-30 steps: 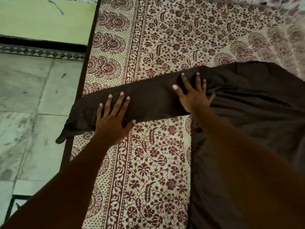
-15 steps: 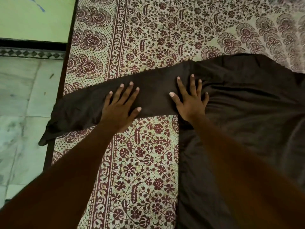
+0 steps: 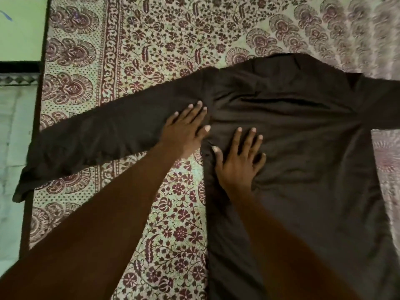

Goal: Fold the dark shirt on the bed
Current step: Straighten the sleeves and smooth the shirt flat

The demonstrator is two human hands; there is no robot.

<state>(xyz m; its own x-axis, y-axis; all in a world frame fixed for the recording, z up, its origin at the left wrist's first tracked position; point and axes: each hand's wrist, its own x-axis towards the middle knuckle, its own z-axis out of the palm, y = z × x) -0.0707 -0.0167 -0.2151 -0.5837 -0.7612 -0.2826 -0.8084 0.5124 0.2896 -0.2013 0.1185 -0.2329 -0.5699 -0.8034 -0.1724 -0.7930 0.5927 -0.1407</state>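
Note:
The dark brown shirt lies spread flat on the bed, its body to the right and one long sleeve stretched left, the cuff hanging over the bed's edge. My left hand rests flat, fingers apart, where that sleeve meets the shoulder. My right hand presses flat on the shirt's body just right of the side seam. Neither hand grips cloth. The second sleeve runs off the right edge.
The bed carries a cream sheet with maroon floral print. Its dark frame edge runs down the left. Beyond it are pale marble floor tiles and a green wall.
Both hands slid right along the sleeve: the left from mid-sleeve to the shoulder, the right from the armpit onto the body. The view shifted right, showing more of the shirt.

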